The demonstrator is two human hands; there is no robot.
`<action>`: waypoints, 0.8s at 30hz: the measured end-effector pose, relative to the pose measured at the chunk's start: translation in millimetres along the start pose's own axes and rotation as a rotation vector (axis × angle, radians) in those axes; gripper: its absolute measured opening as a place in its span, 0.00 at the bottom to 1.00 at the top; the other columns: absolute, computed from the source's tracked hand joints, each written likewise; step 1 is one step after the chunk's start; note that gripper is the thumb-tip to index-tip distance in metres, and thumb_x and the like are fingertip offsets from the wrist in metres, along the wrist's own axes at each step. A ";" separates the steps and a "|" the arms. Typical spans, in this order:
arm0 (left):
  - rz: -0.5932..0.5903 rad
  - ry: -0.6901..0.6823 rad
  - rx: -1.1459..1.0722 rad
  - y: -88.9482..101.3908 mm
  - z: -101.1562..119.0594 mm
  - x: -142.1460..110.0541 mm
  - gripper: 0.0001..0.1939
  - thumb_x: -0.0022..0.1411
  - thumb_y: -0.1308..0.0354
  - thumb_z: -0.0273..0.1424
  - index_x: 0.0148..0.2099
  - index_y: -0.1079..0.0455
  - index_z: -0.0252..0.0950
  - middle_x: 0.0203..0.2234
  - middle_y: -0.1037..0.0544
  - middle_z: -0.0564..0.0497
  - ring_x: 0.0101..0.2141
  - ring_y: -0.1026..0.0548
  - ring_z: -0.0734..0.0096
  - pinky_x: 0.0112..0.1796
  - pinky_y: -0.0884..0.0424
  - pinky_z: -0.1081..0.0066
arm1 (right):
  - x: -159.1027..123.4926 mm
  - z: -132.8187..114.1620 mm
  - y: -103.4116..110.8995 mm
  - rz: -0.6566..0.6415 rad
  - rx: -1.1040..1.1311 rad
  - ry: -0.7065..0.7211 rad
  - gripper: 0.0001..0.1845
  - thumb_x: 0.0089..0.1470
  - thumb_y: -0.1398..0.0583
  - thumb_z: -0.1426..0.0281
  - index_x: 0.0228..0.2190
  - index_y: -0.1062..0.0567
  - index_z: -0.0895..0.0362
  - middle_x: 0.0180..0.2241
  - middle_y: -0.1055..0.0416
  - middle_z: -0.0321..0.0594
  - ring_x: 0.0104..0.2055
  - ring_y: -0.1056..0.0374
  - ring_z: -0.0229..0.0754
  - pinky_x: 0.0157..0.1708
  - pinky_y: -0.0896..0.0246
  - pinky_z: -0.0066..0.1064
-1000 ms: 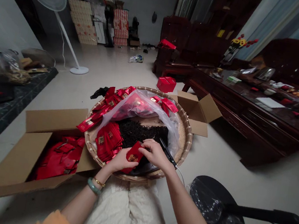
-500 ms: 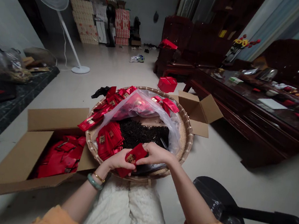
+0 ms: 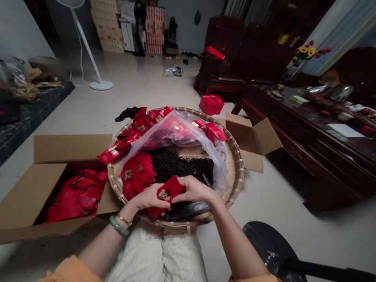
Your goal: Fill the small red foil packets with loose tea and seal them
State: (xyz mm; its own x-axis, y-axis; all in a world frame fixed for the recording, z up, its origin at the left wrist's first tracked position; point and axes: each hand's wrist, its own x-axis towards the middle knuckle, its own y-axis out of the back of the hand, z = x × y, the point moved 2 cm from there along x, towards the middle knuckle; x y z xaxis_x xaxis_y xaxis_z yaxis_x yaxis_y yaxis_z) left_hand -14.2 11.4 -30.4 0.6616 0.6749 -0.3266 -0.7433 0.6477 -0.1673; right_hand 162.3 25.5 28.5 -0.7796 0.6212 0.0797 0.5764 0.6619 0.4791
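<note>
A red packet with a gold emblem [image 3: 170, 188] is held between my two hands over the near side of a round woven bamboo tray [image 3: 238, 177]. My left hand [image 3: 148, 199] wraps its left and lower part. On its right edge, my right hand [image 3: 194, 191] pinches with thumb and fingers. Beyond them, dark loose tea leaves [image 3: 174, 162] lie on a clear plastic bag [image 3: 220, 173]. A stack of red packets [image 3: 138, 174] sits left of the leaves. Near my right hand a dark, thin handle [image 3: 206, 179] sticks up from the leaves.
An open cardboard box [image 3: 25, 189] full of red packets stands left of the tray. Another open box [image 3: 257, 138] is behind it at right. A red box [image 3: 211, 104], a white fan [image 3: 101, 85] and a dark wooden table [image 3: 298, 141] stand farther off. A black round base [image 3: 279, 259] is at lower right.
The red packet has tilted and risen slightly, with both hands still on it. The tray, the tea leaves and the boxes look unchanged apart from a small camera shift.
</note>
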 end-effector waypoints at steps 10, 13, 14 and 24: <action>0.056 0.055 -0.027 0.4 2.4 -6.6 0.25 0.39 0.31 0.34 0.38 0.38 0.31 0.23 0.23 0.50 0.18 0.26 0.70 0.20 0.29 0.72 | -6.6 13.3 20.3 0.181 0.059 -0.096 0.14 0.43 0.35 0.60 0.26 0.22 0.59 0.29 0.27 0.39 0.29 0.32 0.38 0.30 0.37 0.26; 0.095 0.032 -0.031 0.7 3.3 -5.8 0.26 0.38 0.31 0.34 0.37 0.39 0.32 0.23 0.23 0.50 0.18 0.26 0.69 0.21 0.29 0.71 | -12.0 22.8 29.2 0.256 0.147 -0.171 0.13 0.43 0.35 0.61 0.26 0.23 0.59 0.26 0.27 0.38 0.24 0.34 0.36 0.25 0.38 0.26; 0.128 0.015 -0.029 1.7 2.8 -5.1 0.26 0.37 0.30 0.35 0.36 0.39 0.32 0.23 0.24 0.50 0.18 0.26 0.69 0.21 0.29 0.70 | -14.0 26.9 32.1 0.301 0.152 -0.209 0.13 0.43 0.36 0.62 0.26 0.23 0.60 0.25 0.28 0.38 0.23 0.34 0.36 0.24 0.38 0.26; 0.398 -0.189 0.181 4.3 -5.6 13.7 0.21 0.39 0.32 0.35 0.35 0.33 0.30 0.25 0.25 0.52 0.26 0.26 0.70 0.30 0.29 0.70 | 4.7 15.1 -1.7 0.629 -0.027 -0.245 0.21 0.47 0.39 0.59 0.41 0.26 0.56 0.37 0.26 0.40 0.36 0.33 0.40 0.37 0.39 0.29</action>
State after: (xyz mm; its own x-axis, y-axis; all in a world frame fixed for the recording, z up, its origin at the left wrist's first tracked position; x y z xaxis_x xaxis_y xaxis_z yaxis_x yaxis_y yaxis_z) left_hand -8.9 21.4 -40.8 0.3477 0.9247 -0.1550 -0.9247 0.3656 0.1064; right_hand 161.4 33.6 14.8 -0.2176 0.9642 0.1517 0.8936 0.1343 0.4282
